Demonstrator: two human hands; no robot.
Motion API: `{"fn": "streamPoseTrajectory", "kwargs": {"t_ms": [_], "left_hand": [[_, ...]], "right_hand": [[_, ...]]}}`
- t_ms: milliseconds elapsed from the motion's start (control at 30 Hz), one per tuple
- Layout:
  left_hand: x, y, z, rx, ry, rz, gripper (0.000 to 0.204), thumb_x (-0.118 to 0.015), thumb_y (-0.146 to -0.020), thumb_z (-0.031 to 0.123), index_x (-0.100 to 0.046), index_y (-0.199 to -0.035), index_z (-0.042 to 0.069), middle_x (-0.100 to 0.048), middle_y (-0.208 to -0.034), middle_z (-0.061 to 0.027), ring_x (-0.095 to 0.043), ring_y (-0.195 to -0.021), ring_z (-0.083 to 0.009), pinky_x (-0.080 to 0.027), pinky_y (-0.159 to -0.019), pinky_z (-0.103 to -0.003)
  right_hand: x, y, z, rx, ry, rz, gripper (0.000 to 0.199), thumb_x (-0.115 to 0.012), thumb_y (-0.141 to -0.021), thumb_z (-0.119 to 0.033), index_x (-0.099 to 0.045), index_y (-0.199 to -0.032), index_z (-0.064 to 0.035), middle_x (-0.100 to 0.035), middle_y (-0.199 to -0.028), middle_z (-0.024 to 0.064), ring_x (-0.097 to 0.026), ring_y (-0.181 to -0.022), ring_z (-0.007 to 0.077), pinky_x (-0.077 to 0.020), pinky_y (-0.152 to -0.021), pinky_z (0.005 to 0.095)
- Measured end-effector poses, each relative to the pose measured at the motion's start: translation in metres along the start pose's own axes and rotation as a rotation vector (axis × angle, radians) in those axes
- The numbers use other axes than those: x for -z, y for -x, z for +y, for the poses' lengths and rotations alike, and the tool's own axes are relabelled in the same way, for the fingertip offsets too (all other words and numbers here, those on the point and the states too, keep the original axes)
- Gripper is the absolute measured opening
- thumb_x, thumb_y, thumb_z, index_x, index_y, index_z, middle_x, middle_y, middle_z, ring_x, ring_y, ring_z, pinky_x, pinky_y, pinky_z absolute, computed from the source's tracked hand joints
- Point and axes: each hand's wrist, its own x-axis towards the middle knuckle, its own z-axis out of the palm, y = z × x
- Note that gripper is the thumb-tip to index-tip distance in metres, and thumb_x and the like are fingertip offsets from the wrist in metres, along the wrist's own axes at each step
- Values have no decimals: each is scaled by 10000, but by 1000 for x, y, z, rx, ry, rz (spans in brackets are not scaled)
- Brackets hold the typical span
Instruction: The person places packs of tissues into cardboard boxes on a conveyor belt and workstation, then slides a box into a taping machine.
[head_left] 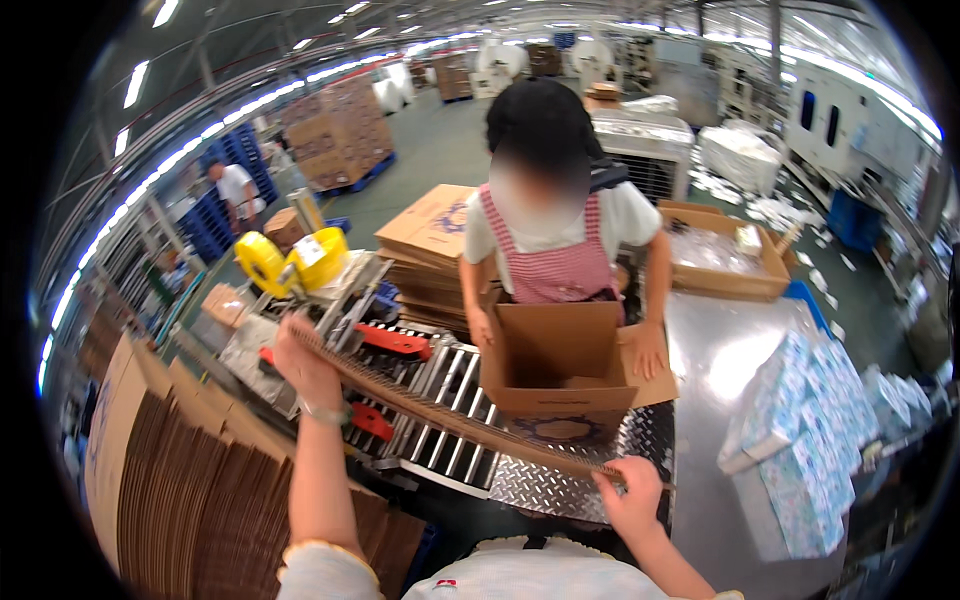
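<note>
A flattened cardboard box (450,414), seen almost edge-on, slants across in front of me. Its raised far-left end is gripped in my left hand (304,362). At the lower right end, my right hand (632,492) pinches the edge between thumb and fingers. Beyond it, an opened-up cardboard box (560,400) stands upright on the work surface with its top open. A co-worker (560,240) in a checked apron stands behind that box, one hand (648,350) on its right flap and the other at its left side.
A roller conveyor (440,385) with red guides runs to the left, by yellow tape rolls (318,258). Stacks of folded cardboard (200,490) stand at lower left and behind the conveyor. Blue-and-white packs (800,430) lie on the metal table (700,480) at right.
</note>
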Motion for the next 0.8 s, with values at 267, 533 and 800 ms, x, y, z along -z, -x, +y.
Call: {"fn": "streamPoseTrajectory", "kwargs": {"t_ms": [267,533,800], "left_hand": [[-70,199,19,-145,-159,-1196,687,-741,-869,275,-465,-1417,-36,-479,-1455,-261,-395,-1409,-418,-257,-1194,-544],[-110,171,-25,-236,-129,-1359,692,-593,-971,329,-386,-1507,-57,-427,-1544,-260,-413,-1433,-387,-289,-1202,-482],[-97,144,-53,-147,-308,-1320,231,-645,-951,236,-677,-971,9,-698,-838,-226,-675,-833,-434,-518,-713,-532]], "right_hand": [[-9,-20,34,140,740,-202,360,-696,-876,-232,-658,-1215,-119,-661,-1130,82,-603,-1144,242,-411,-1030,496],[-41,53,10,140,550,91,196,-613,-814,-104,-690,-965,-203,-661,-1254,-40,-510,-1314,163,-237,-1143,426],[48,18,22,250,203,-133,113,-650,-690,-29,-590,-701,-124,-549,-797,-6,-569,-1009,212,-286,-1146,559]]}}
